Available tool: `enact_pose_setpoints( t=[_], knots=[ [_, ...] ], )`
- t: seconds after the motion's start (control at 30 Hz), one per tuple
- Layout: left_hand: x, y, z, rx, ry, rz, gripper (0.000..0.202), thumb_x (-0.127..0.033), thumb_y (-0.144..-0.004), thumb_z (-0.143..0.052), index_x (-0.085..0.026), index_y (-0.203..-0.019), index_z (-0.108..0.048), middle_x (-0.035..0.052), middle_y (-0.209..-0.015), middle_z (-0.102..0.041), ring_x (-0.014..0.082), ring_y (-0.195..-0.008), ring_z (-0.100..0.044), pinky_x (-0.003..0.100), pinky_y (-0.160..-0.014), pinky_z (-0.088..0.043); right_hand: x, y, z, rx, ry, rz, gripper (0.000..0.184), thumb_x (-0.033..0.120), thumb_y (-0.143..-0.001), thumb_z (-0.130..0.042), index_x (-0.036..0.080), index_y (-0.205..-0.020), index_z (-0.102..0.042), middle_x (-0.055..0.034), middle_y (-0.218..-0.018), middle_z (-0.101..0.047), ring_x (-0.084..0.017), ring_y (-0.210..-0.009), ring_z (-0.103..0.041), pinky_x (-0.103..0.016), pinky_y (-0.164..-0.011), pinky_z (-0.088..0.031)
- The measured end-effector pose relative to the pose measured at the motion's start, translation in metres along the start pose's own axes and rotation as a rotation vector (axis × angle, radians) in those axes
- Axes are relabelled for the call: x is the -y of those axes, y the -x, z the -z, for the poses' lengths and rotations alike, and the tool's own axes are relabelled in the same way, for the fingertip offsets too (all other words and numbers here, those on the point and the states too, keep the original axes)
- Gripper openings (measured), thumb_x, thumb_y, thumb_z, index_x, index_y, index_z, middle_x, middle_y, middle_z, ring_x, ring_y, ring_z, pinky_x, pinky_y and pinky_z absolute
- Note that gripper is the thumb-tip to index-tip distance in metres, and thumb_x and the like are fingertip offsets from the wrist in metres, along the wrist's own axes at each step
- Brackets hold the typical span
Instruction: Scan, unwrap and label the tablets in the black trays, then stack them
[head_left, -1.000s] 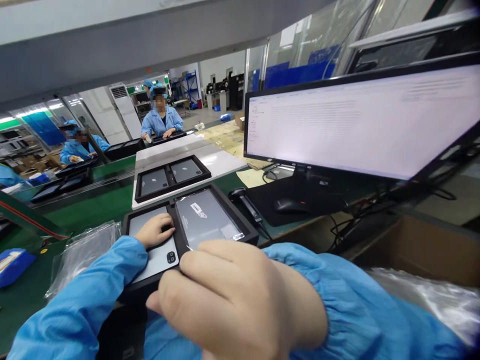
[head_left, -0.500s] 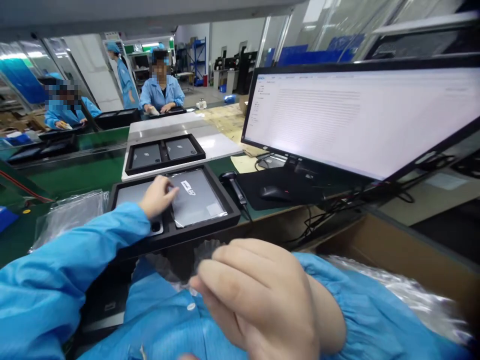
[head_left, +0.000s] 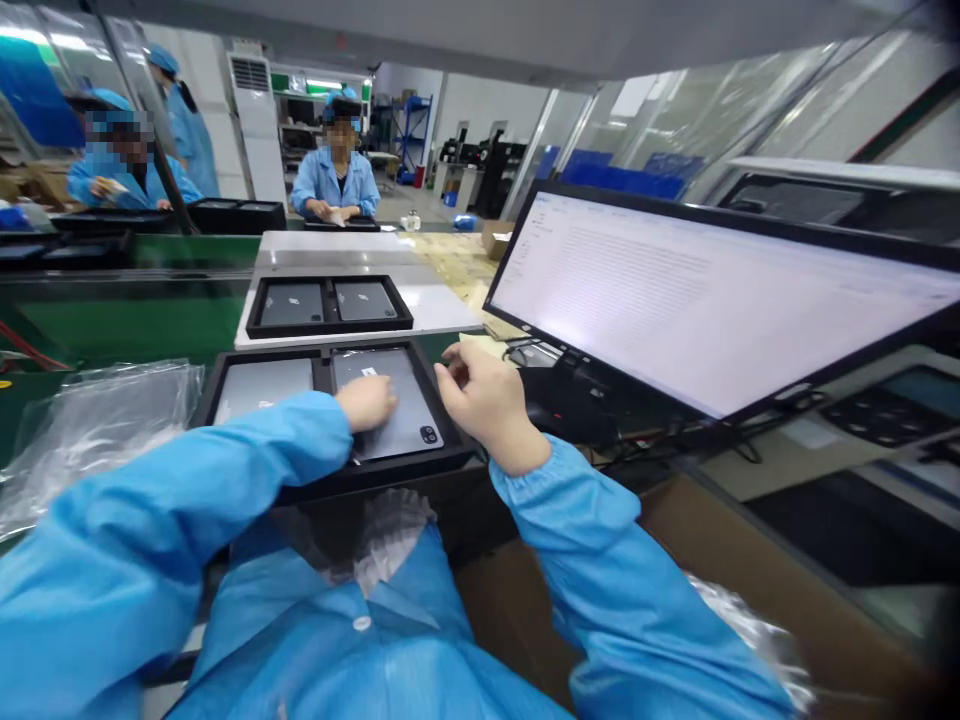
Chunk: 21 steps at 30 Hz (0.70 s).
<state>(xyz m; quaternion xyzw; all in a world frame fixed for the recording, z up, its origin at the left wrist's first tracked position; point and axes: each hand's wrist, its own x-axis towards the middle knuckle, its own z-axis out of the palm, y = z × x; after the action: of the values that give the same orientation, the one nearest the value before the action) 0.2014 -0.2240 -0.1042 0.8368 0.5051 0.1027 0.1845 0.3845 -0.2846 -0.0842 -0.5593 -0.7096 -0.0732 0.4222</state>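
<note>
A black tray (head_left: pixel 225 372) in front of me holds two grey tablets side by side. My left hand (head_left: pixel 367 402) rests on the right tablet (head_left: pixel 401 415), its fingers curled near a small white label (head_left: pixel 369 371). Whether those fingers pinch anything is hidden. Clear film shows along the right tablet's upper edge, and its camera patch is visible at the lower right. On the left tablet (head_left: pixel 262 385), my left sleeve covers the lower part. My right hand (head_left: pixel 484 395) is just beyond the tray's right edge, thumb and forefinger apart, with nothing visible between them.
Another black two-tablet tray (head_left: pixel 328 318) lies farther back on a white board. Clear plastic bags (head_left: pixel 105 430) are at left; crumpled clear plastic (head_left: pixel 394 535) hangs near my lap. A monitor (head_left: pixel 622 300) and mouse mat stand at right, above a cardboard box (head_left: pixel 697 540). Co-workers sit beyond.
My right hand has moved forward from close to my body to the tray's right side. My left hand has shifted right onto the right tablet, whose camera patch now shows.
</note>
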Motion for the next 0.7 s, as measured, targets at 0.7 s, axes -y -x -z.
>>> enact_pose_setpoints(
  t=[0.7],
  knots=[
    [0.105,0.046,0.067,-0.841,1.385,0.210,0.014,-0.026,-0.091,-0.051,-0.021,-0.101,-0.060,0.0022,-0.127,-0.065,0.0176,-0.116,-0.065,0.033,-0.103,-0.053,-0.023,-0.061,-0.136,0.622,-0.590,-0.729,0.023,-0.005,-0.068,-0.079,0.013,-0.071,-0.064,0.0043,-0.054,-0.060,-0.008,-0.048,-0.055,-0.017,-0.047,-0.039]
  ],
)
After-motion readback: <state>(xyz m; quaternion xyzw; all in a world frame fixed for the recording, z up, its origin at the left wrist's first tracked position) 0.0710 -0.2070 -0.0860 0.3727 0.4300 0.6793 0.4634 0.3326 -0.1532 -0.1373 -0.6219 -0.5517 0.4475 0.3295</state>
